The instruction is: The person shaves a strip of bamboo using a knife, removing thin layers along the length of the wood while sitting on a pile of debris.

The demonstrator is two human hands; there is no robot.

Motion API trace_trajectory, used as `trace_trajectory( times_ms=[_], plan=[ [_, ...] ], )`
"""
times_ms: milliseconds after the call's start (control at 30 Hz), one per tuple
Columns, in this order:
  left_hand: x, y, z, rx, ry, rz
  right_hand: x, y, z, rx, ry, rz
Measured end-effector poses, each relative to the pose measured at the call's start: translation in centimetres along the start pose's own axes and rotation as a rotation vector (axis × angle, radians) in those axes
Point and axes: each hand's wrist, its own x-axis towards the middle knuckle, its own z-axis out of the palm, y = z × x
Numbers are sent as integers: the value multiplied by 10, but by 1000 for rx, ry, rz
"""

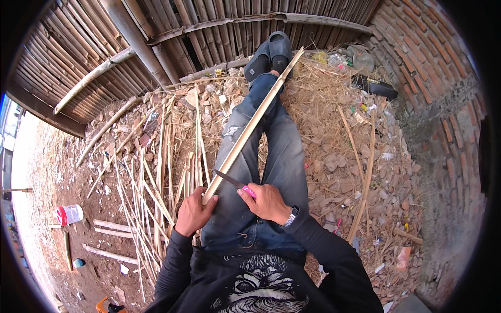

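A long split bamboo strip [254,123] lies slantwise over my outstretched legs, its far end near my crossed shoes. Its near end sits in my left hand [194,211], with the fingers closed around it. My right hand [267,202] grips a knife [229,180] by its pink handle. The dark blade points left and rests against the strip, a little beyond my left hand. Some of the left fingers are hidden beneath the strip.
Several thin bamboo strips [141,203] lie in a pile on the left. A white bucket with a red rim [70,214] lies further left. Bamboo fencing [224,31] stands ahead, a brick wall [443,78] at right. Straw and rubble [334,156] cover the ground.
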Motion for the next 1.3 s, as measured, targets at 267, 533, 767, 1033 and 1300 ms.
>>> trace_trajectory(
  times_ms=[267,533,767,1033,1300],
  plan=[
    [-12,-13,13,-256,-101,-84,-8,-19,18,-128,-118,-82],
    [16,-19,23,-505,-314,-255,9,-1,21,-252,122,-119],
    [13,-15,34,-520,-248,-220,15,22,19,-310,216,-181],
    [8,-7,34,-477,-208,-163,21,38,2,-329,268,-144],
    [1,-6,33,-438,-220,-169,36,63,-28,-357,319,-39]
  ],
)
